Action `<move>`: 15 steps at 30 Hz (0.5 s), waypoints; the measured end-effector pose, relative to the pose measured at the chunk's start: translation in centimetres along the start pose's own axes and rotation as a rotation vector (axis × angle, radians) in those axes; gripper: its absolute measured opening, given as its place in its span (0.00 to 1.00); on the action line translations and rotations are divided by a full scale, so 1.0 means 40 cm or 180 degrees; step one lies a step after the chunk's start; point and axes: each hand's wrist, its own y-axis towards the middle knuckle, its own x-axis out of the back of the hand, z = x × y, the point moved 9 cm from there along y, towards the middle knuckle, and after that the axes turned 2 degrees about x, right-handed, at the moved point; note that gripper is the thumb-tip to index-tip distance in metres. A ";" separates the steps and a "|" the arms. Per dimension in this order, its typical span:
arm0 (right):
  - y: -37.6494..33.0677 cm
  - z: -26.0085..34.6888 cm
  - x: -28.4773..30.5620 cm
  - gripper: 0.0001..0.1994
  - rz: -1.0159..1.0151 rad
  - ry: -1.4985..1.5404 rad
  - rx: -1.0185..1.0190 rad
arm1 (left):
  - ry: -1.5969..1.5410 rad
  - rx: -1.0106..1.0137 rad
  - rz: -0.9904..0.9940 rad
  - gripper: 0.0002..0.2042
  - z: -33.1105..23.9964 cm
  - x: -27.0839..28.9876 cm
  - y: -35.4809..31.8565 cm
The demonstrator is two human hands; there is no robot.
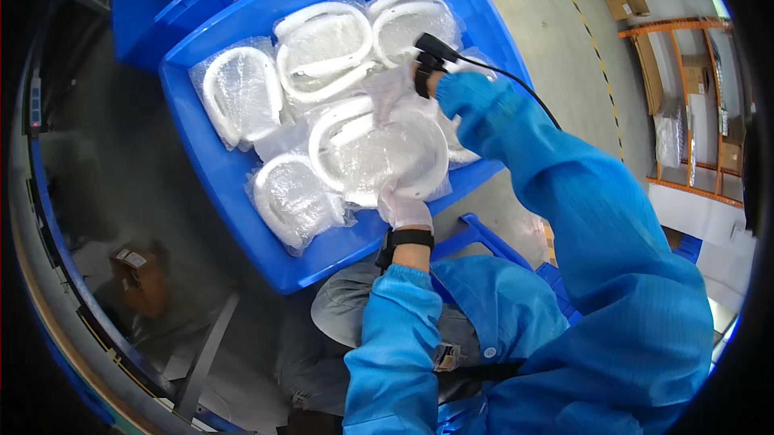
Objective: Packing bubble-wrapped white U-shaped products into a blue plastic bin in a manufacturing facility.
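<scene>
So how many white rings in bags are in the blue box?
5 show: far left, top middle, top right, near-left corner, and one in both hands. More may hide underneath.

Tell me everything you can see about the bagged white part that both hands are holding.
The bagged part is a white, horseshoe-shaped ring that looks like plastic, sealed in a clear, crinkled bag. It lies flat on top of similar bagged parts in the blue bin, toward the bin's near side. The left hand, in a thin whitish glove, grips its near edge. The right hand, gloved too, holds the bag's far edge. Its open end points to the left.
</scene>
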 end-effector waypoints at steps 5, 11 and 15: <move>-0.183 -0.295 0.005 0.08 -0.0274 -0.2666 -0.1749 | -0.0308 0.0013 -0.0446 0.16 0.025 0.021 0.031; -0.111 -0.231 0.030 0.11 -0.0167 -0.2021 -0.1591 | 0.1212 -0.0405 0.0876 0.15 0.024 0.038 0.036; -0.125 -0.229 0.030 0.14 -0.0161 -0.1909 -0.1526 | 0.0574 0.1925 0.1544 0.23 -0.027 0.083 -0.088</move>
